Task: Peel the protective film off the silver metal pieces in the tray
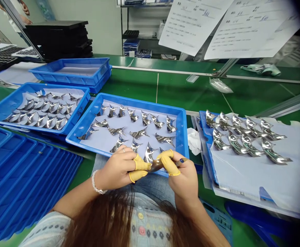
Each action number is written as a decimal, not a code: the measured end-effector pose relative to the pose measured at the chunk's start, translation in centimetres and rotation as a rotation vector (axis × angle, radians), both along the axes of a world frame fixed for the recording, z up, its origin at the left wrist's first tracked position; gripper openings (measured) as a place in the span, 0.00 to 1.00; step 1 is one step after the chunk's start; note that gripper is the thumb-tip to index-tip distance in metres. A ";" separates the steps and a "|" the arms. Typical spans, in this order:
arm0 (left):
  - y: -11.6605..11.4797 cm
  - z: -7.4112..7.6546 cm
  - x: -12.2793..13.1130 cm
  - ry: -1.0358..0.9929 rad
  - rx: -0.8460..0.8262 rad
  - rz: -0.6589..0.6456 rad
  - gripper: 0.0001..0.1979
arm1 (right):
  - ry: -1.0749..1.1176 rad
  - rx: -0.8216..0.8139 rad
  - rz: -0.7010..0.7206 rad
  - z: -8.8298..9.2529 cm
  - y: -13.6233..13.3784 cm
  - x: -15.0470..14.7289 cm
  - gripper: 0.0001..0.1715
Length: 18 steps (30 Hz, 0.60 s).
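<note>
My left hand [119, 168] and my right hand [182, 175] meet over the near edge of the middle blue tray [182, 137]. Both wear yellow finger cots and pinch one shiny curved metal piece [156, 165] between them. A thin dark tool or pen tip pokes out of my right hand. Several more pointed, polished metal pieces [139, 133] lie spread on white paper inside that tray.
A second blue tray of metal pieces [8, 103] sits to the left, with another blue tray [98, 73] behind it. More pieces [242, 139] lie on white paper at right. Stacked empty blue trays [18, 175] fill the near left. Printed sheets [253, 27] hang above the green bench.
</note>
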<state>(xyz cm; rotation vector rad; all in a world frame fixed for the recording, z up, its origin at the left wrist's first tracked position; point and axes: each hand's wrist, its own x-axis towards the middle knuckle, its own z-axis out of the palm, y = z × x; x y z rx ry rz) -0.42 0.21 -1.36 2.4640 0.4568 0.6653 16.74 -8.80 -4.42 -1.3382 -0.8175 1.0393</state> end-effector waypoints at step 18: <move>0.6 1.3 0.1 -0.174 -0.339 -0.134 0.14 | 0.180 0.200 0.243 0.1 -0.5 1.2 0.16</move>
